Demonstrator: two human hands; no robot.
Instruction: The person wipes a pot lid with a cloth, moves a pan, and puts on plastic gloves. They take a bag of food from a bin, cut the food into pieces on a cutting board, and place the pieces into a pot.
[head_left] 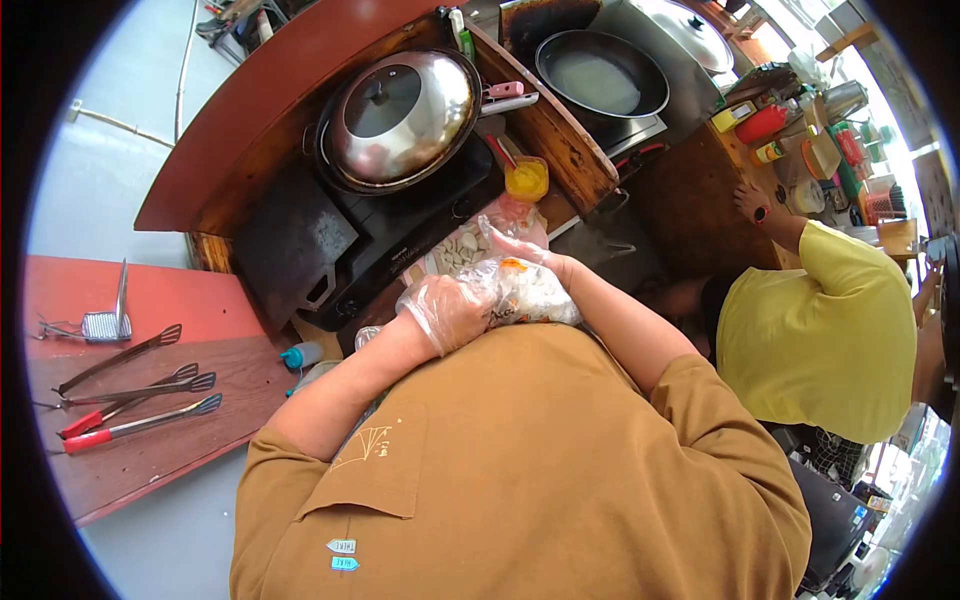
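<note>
My left hand (pixel 450 308), in a clear plastic glove, is closed on a clear plastic bag (pixel 545 298) with printing and an orange mark. Something white fills the bag, which sits close against my brown shirt. Just beyond it is my right hand (pixel 522 250), gloved too, with a finger or thumb stretched out; its other fingers are partly hidden. Past both hands lie pale, flat pieces of food (pixel 460 248) on a pinkish surface. A small container of something yellow (pixel 526 180) stands behind them with a red-handled utensil in it.
A metal-lidded pan (pixel 400 120) sits on a black stove. Farther right is a dark wok (pixel 602 75) with liquid. Several tongs (pixel 150 425) and a grater (pixel 106 325) lie on the red board (pixel 190 385). A person in a yellow shirt (pixel 820 330) stands at my right.
</note>
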